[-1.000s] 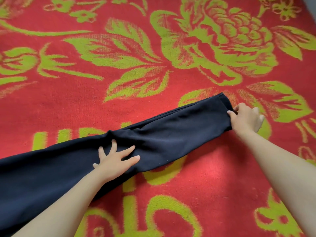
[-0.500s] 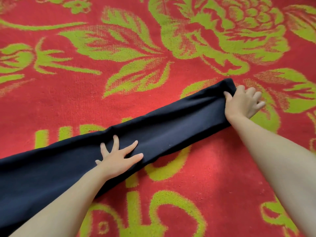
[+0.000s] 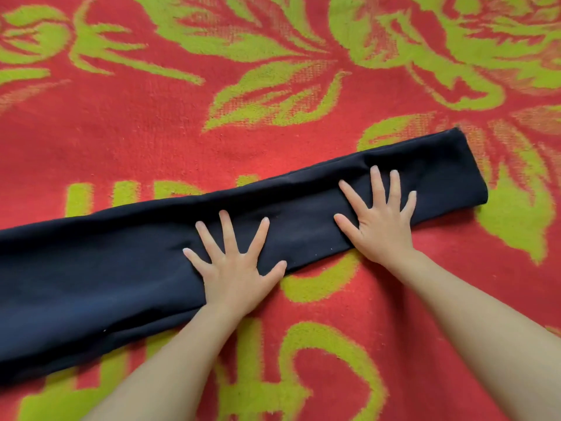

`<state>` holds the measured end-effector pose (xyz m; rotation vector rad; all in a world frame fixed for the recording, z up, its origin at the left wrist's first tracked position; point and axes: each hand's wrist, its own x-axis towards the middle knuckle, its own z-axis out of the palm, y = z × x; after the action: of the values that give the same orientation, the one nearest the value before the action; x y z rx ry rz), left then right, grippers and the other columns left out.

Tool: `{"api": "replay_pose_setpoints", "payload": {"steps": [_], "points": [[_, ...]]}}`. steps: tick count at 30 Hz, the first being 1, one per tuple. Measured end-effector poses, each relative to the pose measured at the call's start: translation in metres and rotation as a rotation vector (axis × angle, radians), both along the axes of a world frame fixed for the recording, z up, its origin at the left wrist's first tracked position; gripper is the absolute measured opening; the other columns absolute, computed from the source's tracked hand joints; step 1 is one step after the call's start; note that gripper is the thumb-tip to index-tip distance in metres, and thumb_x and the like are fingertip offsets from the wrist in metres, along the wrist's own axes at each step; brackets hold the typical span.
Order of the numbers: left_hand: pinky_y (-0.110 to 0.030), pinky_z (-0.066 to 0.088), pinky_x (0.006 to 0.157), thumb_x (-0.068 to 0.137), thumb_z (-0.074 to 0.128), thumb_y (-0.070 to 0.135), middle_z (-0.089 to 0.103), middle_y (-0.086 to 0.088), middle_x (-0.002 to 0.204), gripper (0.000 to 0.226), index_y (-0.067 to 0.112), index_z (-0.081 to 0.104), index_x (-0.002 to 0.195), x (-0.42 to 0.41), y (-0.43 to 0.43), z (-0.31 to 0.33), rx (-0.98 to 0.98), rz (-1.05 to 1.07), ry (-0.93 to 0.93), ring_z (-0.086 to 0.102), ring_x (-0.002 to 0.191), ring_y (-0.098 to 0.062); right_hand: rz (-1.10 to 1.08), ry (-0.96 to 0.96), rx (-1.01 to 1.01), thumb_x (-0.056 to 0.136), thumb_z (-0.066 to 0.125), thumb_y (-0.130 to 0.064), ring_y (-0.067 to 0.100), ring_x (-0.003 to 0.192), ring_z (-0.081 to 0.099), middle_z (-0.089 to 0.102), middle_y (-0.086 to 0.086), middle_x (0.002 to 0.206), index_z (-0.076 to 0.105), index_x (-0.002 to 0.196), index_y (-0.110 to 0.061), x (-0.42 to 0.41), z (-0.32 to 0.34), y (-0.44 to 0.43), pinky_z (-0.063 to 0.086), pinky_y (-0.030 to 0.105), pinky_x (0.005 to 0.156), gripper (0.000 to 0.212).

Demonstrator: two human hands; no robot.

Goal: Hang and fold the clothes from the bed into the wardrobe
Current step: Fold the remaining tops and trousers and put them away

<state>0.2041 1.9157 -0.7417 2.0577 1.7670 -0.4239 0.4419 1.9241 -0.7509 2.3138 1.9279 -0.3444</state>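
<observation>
Atop the navy garment [image 3: 91,268] on the red blanket [image 3: 121,141], left hand [image 3: 233,268] and right hand [image 3: 379,226] flat, open-fingered.

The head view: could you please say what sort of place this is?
Likely a bed at home: a red blanket with green flowers fills the view, and a navy garment lies on it under the left hand and right hand.

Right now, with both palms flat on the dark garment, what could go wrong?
1. The left hand and right hand press the long navy-blue folded fabric garment with spread fingers, gripping nothing, so lifting them may let the layers slide apart.
2. Its left end runs out of view, so bunching there could go unnoticed.
</observation>
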Motion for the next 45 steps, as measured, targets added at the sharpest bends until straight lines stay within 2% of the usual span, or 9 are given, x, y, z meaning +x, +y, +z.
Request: {"api": "replay_pose_setpoints", "payload": {"steps": [3, 8, 14, 18, 26, 29, 32, 39, 45], "points": [[-0.069, 0.0, 0.105, 0.081, 0.023, 0.078, -0.028, -0.008, 0.154, 0.071, 0.056, -0.01, 0.14, -0.005, 0.009, 0.019, -0.197, 0.036, -0.032, -0.027, 0.136, -0.044, 0.022, -0.009, -0.163, 0.077, 0.012, -0.075, 0.033, 0.143, -0.01, -0.007, 0.005, 0.158, 0.009, 0.144, -0.05, -0.002, 0.017, 0.004, 0.003, 0.062, 0.109, 0.072], [-0.042, 0.003, 0.115, 0.086, 0.042, 0.055, 0.005, 0.007, 0.158, 0.039, 0.061, 0.028, 0.122, -0.067, 0.012, 0.062, -0.11, 0.412, -0.699, -0.003, 0.144, -0.013, -0.226, 0.098, 0.047, 0.083, 0.033, -0.064, 0.035, 0.139, 0.018, 0.02, 0.016, 0.153, 0.022, 0.148, -0.034, 0.047, 0.057, 0.003, 0.023, 0.051, 0.107, 0.072], [-0.039, -0.002, 0.116, 0.094, 0.028, 0.06, -0.019, 0.001, 0.157, 0.064, 0.044, -0.008, 0.144, -0.122, -0.042, 0.043, -0.125, 0.153, -0.092, -0.019, 0.143, -0.025, -1.257, 0.835, 0.306, 0.083, 0.066, -0.02, 0.023, 0.099, 0.054, 0.053, 0.007, 0.114, 0.046, 0.12, -0.004, 0.092, 0.064, 0.001, 0.045, 0.038, 0.092, 0.045], [-0.04, -0.004, 0.116, 0.093, 0.036, 0.058, -0.025, 0.003, 0.155, 0.066, 0.048, -0.005, 0.144, -0.121, -0.035, 0.039, -0.22, 0.146, -0.085, -0.024, 0.142, -0.026, -1.399, 1.007, 0.541, 0.08, 0.065, 0.001, 0.01, 0.057, 0.043, 0.052, 0.008, 0.084, 0.042, 0.07, -0.015, 0.086, 0.074, 0.023, 0.035, 0.02, 0.05, 0.03], [-0.044, -0.001, 0.117, 0.091, 0.034, 0.063, -0.026, 0.002, 0.155, 0.063, 0.052, 0.002, 0.144, -0.122, -0.017, 0.055, -0.45, 0.109, -0.057, -0.024, 0.142, -0.03, -0.309, 0.505, 0.893, 0.071, 0.059, 0.002, 0.018, 0.089, 0.052, 0.057, 0.007, 0.097, 0.059, 0.106, 0.002, -0.045, 0.139, 0.025, 0.037, 0.019, 0.079, 0.035], [-0.044, 0.001, 0.116, 0.092, 0.033, 0.062, -0.024, 0.004, 0.155, 0.06, 0.052, 0.006, 0.144, -0.122, -0.01, 0.062, -0.5, 0.132, -0.108, -0.024, 0.142, -0.03, 0.17, 0.607, 0.569, 0.074, 0.061, -0.019, 0.024, 0.101, 0.052, 0.057, 0.014, 0.111, 0.049, 0.124, -0.011, -0.127, 0.118, -0.008, 0.04, 0.028, 0.089, 0.052], [-0.045, 0.004, 0.116, 0.093, 0.033, 0.06, -0.02, 0.004, 0.157, 0.056, 0.051, 0.011, 0.144, -0.121, -0.009, 0.064, -0.47, 0.116, -0.136, -0.021, 0.142, -0.03, 0.269, 0.673, 0.052, 0.081, 0.054, -0.045, 0.022, 0.124, 0.042, 0.039, 0.012, 0.139, 0.03, 0.145, -0.018, -0.155, 0.091, -0.035, 0.037, 0.035, 0.104, 0.074], [-0.045, 0.005, 0.116, 0.092, 0.033, 0.063, -0.019, 0.002, 0.157, 0.058, 0.051, 0.012, 0.144, -0.131, -0.007, 0.059, -0.491, 0.082, -0.167, -0.021, 0.142, -0.033, -0.153, 0.134, 0.296, 0.081, 0.026, -0.058, 0.042, 0.136, 0.026, 0.03, 0.025, 0.147, 0.037, 0.142, -0.007, -0.097, 0.072, -0.002, 0.029, 0.057, 0.104, 0.081], [-0.046, 0.007, 0.115, 0.091, 0.032, 0.064, -0.018, 0.002, 0.157, 0.059, 0.05, 0.014, 0.145, -0.135, 0.0, 0.062, -0.55, 0.064, -0.209, -0.021, 0.142, -0.033, 0.611, -0.204, 0.182, 0.045, 0.086, -0.051, 0.042, 0.117, 0.053, 0.054, 0.027, 0.128, 0.04, 0.13, -0.016, -0.127, 0.04, -0.018, 0.048, 0.056, 0.085, 0.103]]}}
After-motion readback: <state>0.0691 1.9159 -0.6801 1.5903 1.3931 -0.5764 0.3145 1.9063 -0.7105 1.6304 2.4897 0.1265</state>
